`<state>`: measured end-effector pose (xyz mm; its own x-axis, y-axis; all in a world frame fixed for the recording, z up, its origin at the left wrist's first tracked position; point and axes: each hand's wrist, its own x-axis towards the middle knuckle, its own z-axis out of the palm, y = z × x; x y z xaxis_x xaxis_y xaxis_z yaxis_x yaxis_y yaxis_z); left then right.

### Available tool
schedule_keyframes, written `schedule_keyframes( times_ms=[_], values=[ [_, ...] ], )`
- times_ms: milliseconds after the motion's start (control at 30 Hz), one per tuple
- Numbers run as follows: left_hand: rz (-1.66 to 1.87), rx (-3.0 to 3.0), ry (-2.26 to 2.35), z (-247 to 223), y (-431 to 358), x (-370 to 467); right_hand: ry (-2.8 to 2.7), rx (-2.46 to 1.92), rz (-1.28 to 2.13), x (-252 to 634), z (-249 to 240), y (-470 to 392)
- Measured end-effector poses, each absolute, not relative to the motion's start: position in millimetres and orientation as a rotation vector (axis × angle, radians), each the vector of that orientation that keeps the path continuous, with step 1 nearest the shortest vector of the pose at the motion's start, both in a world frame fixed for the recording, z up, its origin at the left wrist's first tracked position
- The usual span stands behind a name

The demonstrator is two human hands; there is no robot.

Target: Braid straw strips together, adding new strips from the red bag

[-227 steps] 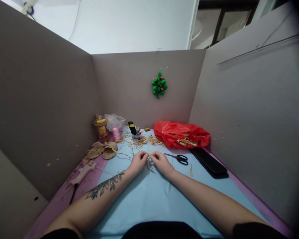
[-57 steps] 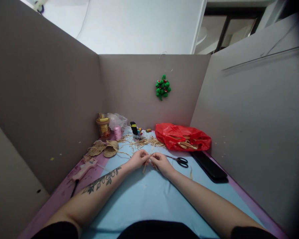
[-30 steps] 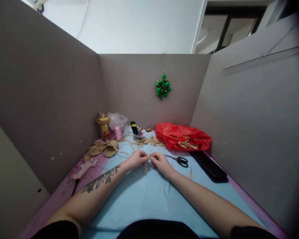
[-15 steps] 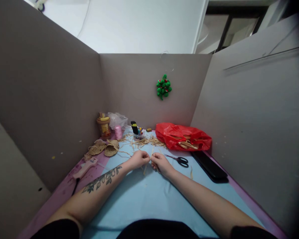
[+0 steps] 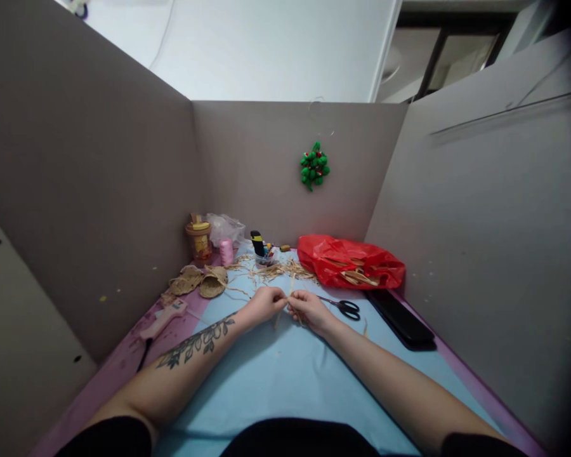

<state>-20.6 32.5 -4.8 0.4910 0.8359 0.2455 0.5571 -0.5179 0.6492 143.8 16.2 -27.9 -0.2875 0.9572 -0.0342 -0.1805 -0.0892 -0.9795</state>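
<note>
Pale straw strips (image 5: 292,283) pass between my two hands, with ends sticking up beyond the fingers and hanging below them. My left hand (image 5: 266,303) is closed in a pinch on the strips, its fingertips almost touching the other hand. My right hand (image 5: 309,309) also pinches them, thumb against the fingers. How the strips cross inside the fingers is hidden. Just right of my right hand lie black-handled scissors (image 5: 348,310). Beyond both hands, a loose heap of straw (image 5: 278,271) is spread over the light blue cloth (image 5: 261,381).
At the left lie two woven straw pieces (image 5: 213,282) and a pink glue gun (image 5: 164,319). Behind them stand a brown cup (image 5: 200,241) and a pink thread spool (image 5: 226,252). A red plastic bag (image 5: 333,257) with straw and a black case (image 5: 400,319) sit right. Grey panels (image 5: 252,165) enclose three sides.
My hands have drawn slightly closer together at the fingertips. A straw end now stands up more plainly between them. The other things lie as before.
</note>
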Motion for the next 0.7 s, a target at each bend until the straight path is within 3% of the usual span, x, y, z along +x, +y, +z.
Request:
schedule_keyframes(
  times_ms=[433,700],
  values=[
    [0.758,1.943,1.102,3.0,31.9,-19.9,-1.296,-1.172,1.127,146.8,-37.1,21.2],
    [0.871,1.932,1.18,0.2,18.0,-7.6,-1.113,-1.111,1.239,140.3,-29.5,18.2]
  ],
)
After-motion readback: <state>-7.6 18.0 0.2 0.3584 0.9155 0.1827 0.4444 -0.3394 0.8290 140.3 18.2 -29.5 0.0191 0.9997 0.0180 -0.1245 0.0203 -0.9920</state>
